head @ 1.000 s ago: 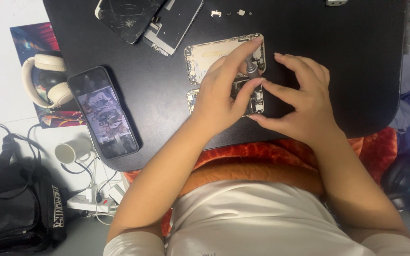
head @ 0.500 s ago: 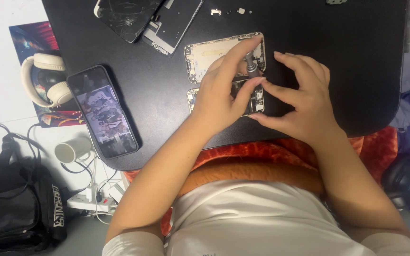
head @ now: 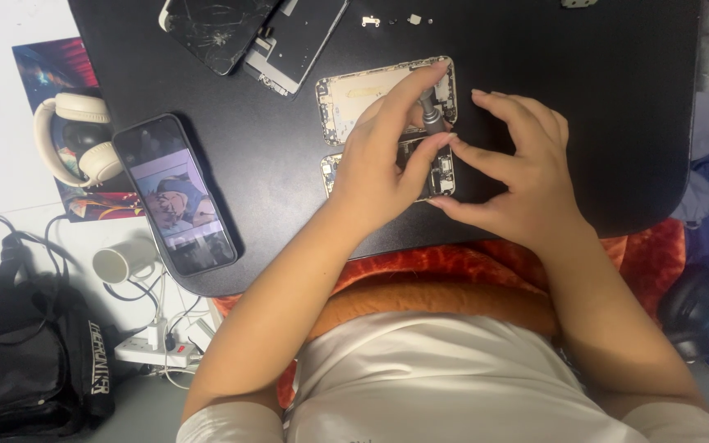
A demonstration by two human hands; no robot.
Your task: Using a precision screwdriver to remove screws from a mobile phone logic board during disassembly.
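the left hand (head: 379, 164) pinches a small grey screwdriver (head: 430, 115) upright between index finger and thumb, tip down on the opened phone body (head: 432, 176) lying on the black bench (head: 289, 148), so the bit stands square to its work. the right hand (head: 519, 176), fingers half spread and holding nothing, presses fingertips on the phone's edge, probably to steady it. a second opened shell (head: 354, 94) lies just beyond; loose tiny parts (head: 395, 19) sit well apart, out of the way.
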